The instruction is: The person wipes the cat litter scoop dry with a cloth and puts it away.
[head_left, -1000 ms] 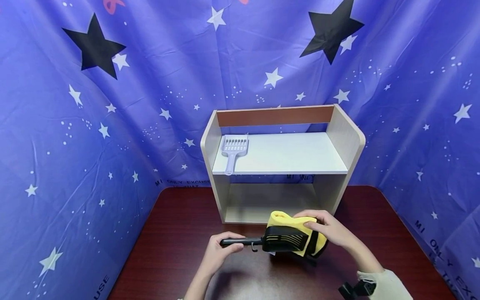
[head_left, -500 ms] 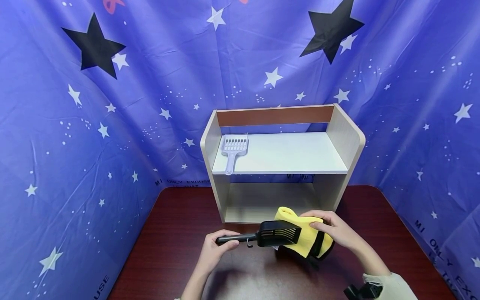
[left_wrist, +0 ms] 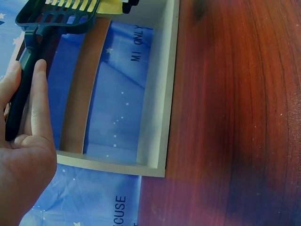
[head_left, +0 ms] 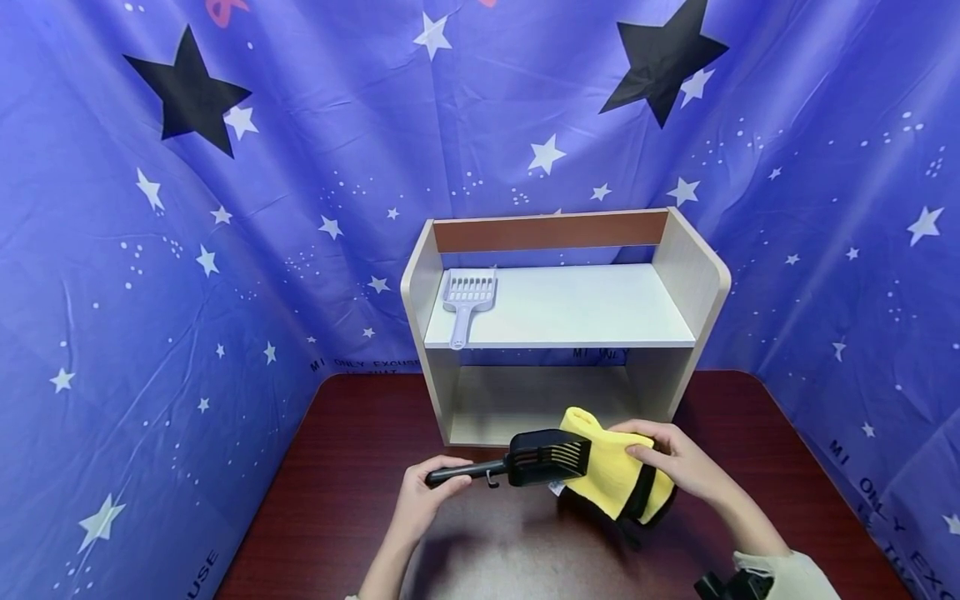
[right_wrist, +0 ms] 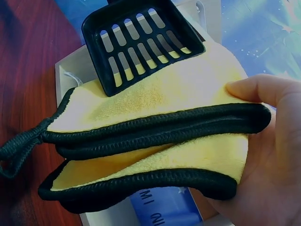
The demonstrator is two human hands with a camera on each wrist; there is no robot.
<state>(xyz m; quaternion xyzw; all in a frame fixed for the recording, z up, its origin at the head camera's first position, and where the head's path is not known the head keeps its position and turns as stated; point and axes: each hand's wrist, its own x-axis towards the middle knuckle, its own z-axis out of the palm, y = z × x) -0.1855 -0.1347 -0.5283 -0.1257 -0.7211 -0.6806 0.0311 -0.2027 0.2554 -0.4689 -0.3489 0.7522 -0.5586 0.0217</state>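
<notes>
Above the counter (head_left: 337, 500), in front of the shelf unit (head_left: 701, 275), my left hand (head_left: 422, 493) pinches the black scoop (head_left: 519, 472) by its handle, between thumb and fingers. My right hand (head_left: 672, 455) grips the folded yellow cloth (head_left: 609, 468), thumb on its near face. The scoop's slotted head overlaps the cloth; they look to be touching, though I can't be sure. Farther out, a pale scoop (head_left: 462, 323) lies on the shelf unit's upper board, at its left end.

The pinch on the handle looks light to me: a hard push at the head could twist it round between my fingers. Held near one edge, the cloth might slip or unfold if pulled, and its cord loop (right_wrist: 21, 148) could catch on the small hook (head_left: 492, 482).

The cloth hides some of my right fingers. The left wrist view cuts off the black scoop's far end, and I cannot read the white tag (head_left: 557, 487).
</notes>
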